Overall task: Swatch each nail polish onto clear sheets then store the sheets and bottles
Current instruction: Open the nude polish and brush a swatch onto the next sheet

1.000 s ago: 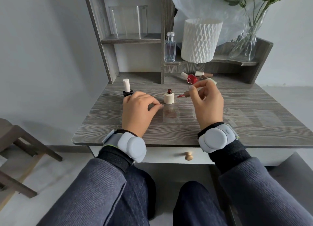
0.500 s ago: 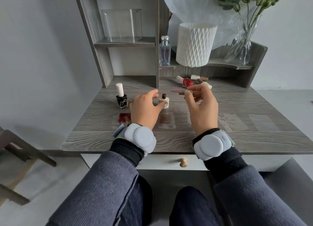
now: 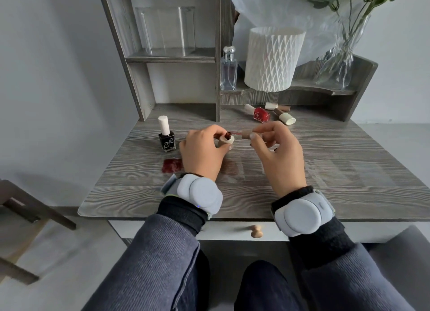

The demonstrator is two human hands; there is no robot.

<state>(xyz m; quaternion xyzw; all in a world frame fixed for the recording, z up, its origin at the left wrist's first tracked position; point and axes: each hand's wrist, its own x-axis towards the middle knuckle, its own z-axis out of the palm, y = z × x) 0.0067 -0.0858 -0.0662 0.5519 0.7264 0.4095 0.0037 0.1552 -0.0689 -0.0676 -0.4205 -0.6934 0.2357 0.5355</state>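
Note:
My left hand [image 3: 204,152] grips a small open beige polish bottle [image 3: 225,140], tilted on the desk. My right hand [image 3: 277,152] pinches the brush cap [image 3: 246,135], its reddish brush tip at the bottle's mouth. A dark red swatch [image 3: 172,166] lies on a clear sheet left of my left wrist. A second painted sheet [image 3: 232,168] sits between my hands, and more clear sheets [image 3: 330,171] lie to the right. A capped black polish bottle [image 3: 166,138] stands upright at the left. A red bottle [image 3: 260,114] and two beige bottles [image 3: 282,115] lie at the back.
The hutch shelf holds a clear acrylic box [image 3: 166,31], a perfume bottle [image 3: 229,71], a white textured vase [image 3: 273,59] and a glass vase with greenery [image 3: 337,64]. A drawer knob [image 3: 256,231] sits under the desk edge. A wooden chair [image 3: 25,215] stands at the left.
My left hand has left the sheet and taken hold of the beige bottle, tilting it. My right hand has brought the brush tip to the bottle's mouth. The dark red swatch is uncovered.

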